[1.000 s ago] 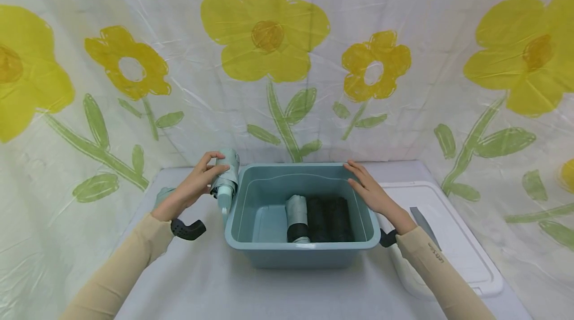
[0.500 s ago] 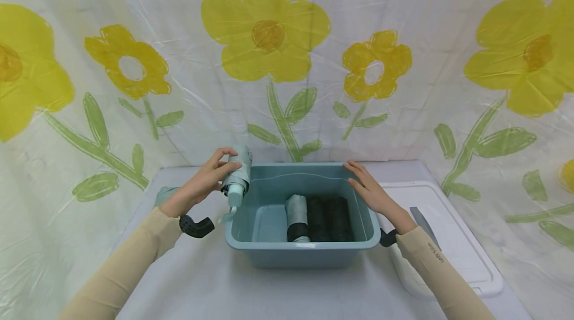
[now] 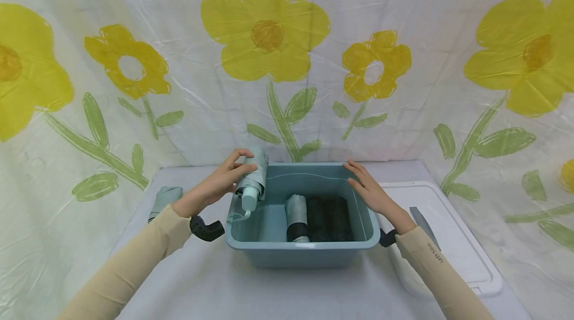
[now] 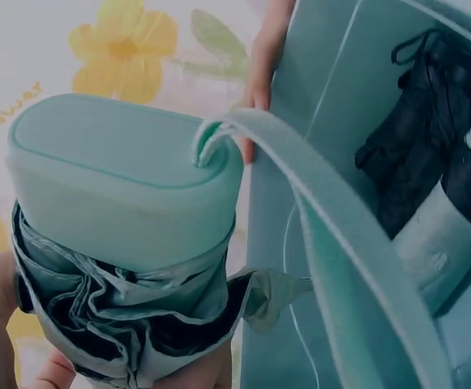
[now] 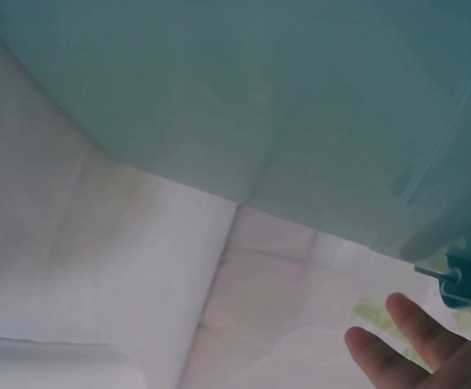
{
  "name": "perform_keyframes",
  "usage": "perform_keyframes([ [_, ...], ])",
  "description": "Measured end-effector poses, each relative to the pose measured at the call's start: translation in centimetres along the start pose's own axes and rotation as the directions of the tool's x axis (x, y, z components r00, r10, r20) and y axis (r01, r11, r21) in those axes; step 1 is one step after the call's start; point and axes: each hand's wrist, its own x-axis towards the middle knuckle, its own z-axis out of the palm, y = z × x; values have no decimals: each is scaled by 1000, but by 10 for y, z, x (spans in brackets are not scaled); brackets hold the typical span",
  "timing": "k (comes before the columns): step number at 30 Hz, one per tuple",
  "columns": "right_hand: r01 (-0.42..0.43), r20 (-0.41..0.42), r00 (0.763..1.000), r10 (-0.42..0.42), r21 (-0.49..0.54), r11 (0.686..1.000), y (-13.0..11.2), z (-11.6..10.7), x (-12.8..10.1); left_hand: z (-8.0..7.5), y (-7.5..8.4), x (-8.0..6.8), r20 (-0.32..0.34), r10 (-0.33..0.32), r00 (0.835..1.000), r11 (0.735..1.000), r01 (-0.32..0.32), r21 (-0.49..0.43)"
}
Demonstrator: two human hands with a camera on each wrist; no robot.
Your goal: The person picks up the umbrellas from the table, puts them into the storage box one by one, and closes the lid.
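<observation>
Your left hand [image 3: 218, 185] has carried the folded mint umbrella [image 3: 252, 183] rightward over the teal bin's [image 3: 300, 250] left rim, fingers wrapped around it. Your right hand [image 3: 372, 191] rests flat-fingered on the right rim, holding nothing, so the bin looks steadied for lowering it in.

White table [image 3: 202, 280]: teal bin [image 3: 305, 252] centre, white lid [image 3: 453, 240] right, folded umbrella [image 3: 162, 199] left.

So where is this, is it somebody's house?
Probably not a home; it looks like a set-up work table. A flower-printed sheet hangs as a backdrop, the table has a plain cover, and folded umbrellas lie in a teal bin.
</observation>
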Motion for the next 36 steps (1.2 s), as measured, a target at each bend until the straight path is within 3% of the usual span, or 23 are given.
perform_keyframes([
  [7,-6,-2,1000,6,1,1000,0,0,0,13,6,-2,30,8,1000,1000,-8,-11],
  [19,-2,-1,1000,2,0,1000,1,0,1,33,5,-1,44,-44,998,998,45,-33],
  [28,-3,-2,1000,3,-7,1000,0,0,1,49,-8,6,79,-88,993,994,93,-61],
  [36,-6,-3,1000,6,-3,1000,1,0,1,57,-21,16,77,-122,990,992,124,-28],
])
